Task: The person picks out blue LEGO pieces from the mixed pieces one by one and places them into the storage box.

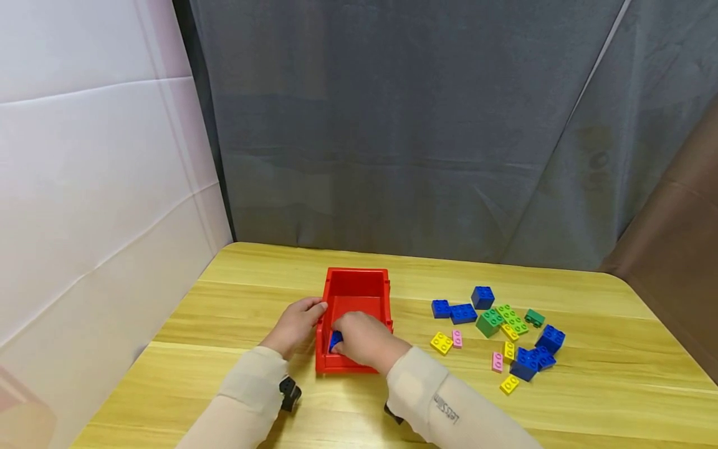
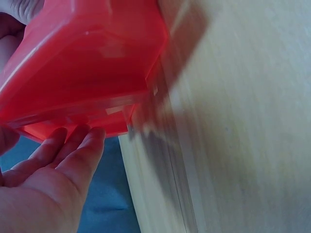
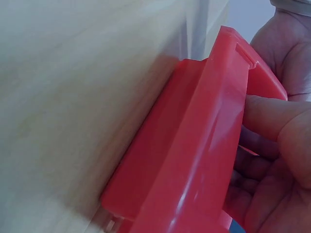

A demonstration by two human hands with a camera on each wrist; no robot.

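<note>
Your right hand (image 1: 364, 340) pinches the blue brick (image 1: 335, 340) (rigid, light, slick); left hand (image 1: 296, 324), fingers straight, steadies the bin (image 1: 353, 279).

Cream long sleeves (image 1: 252, 390), grey lettering on right sleeve, black wrist-mounted cameras (image 1: 290, 393)

bin (image 1: 356, 285) front: blocked by hands | right: loose bricks (image 1: 493, 321) | left: bare tabletop (image 1: 224, 312)

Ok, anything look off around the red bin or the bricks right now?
Nothing stands out. The red bin sits flat on the table, the left hand against its side, the right hand inside with a blue brick. The loose bricks lie scattered beside it, none off the table.
</note>
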